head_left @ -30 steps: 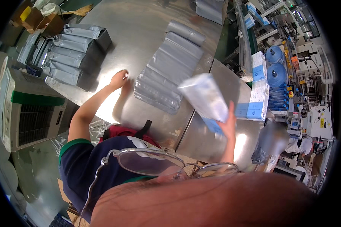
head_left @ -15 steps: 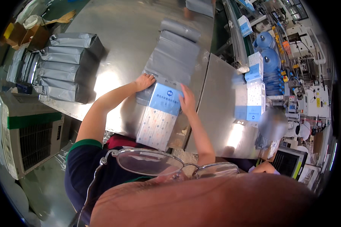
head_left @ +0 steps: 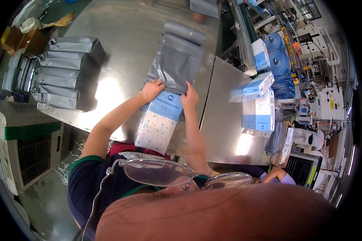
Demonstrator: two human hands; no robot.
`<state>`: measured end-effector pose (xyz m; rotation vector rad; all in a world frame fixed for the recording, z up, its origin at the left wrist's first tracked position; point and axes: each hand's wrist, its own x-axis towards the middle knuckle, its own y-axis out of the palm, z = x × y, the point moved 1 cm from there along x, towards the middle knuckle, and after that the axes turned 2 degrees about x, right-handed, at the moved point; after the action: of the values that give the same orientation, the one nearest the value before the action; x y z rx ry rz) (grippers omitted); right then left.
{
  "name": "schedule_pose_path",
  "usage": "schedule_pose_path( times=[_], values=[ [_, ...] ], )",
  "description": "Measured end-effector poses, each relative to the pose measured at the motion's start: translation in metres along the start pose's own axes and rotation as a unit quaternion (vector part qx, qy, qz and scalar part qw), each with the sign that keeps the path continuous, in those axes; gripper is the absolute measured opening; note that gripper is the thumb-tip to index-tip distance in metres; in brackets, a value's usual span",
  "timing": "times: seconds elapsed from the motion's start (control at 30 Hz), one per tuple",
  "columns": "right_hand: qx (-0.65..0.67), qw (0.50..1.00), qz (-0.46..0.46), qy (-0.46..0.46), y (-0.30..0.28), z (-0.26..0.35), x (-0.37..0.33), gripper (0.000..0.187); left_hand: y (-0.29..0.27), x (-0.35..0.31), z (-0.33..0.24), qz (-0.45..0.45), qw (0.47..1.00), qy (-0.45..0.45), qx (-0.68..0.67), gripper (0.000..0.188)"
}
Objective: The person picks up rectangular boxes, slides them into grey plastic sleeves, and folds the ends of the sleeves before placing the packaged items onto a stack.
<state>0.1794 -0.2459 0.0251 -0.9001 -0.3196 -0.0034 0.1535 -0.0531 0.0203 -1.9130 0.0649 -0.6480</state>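
Note:
A grey plastic mailing bag (head_left: 175,66) lies flat on the metal table, its mouth toward me. The near edge of the bag lies over the far end of a blue-and-white package (head_left: 157,122) with coloured dots, which reaches back to the table's front edge. My left hand (head_left: 152,90) is closed on the left corner of the bag's mouth. On the opposite corner, my right hand (head_left: 190,96) pinches the bag between thumb and fingers, beside the package's blue end.
A row of filled grey bags (head_left: 68,72) stands on the left. A grey roll (head_left: 185,33) lies beyond the bag. Several blue-and-white packages (head_left: 260,110) sit on the right-hand table, by a conveyor (head_left: 243,40). A boxy beige appliance (head_left: 28,140) stands at the lower left.
My right hand has gone from the package's side to the bag's mouth. The bag's near edge now covers the package's far end. On the right, another package has come down onto the pile.

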Motion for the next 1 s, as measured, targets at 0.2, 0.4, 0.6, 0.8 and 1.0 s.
schedule_pose_path(
  times=[0.2,0.4,0.6,0.8,1.0],
  values=[
    [0.062,0.983,-0.155,0.072,0.047,-0.029,-0.054,0.030,0.031,-0.047,0.005,-0.135,0.911,-0.323,-0.219,0.007],
    [-0.067,0.980,0.162,0.094,0.029,-0.033,-0.057,0.021,0.021,-0.072,0.006,0.195,0.900,-0.383,-0.078,0.014],
    [-0.006,0.975,0.209,-0.074,0.004,-0.018,-0.189,0.022,0.019,-0.208,-0.027,0.285,0.954,-0.037,-0.087,0.012],
    [-0.086,0.843,0.531,-0.006,-0.007,-0.068,-0.176,0.020,-0.014,-0.158,-0.028,0.177,0.887,-0.322,-0.280,0.017],
    [0.103,0.932,0.342,0.068,-0.036,0.047,-0.157,0.021,-0.006,-0.214,-0.040,0.131,0.813,-0.416,-0.385,0.015]
  ],
)
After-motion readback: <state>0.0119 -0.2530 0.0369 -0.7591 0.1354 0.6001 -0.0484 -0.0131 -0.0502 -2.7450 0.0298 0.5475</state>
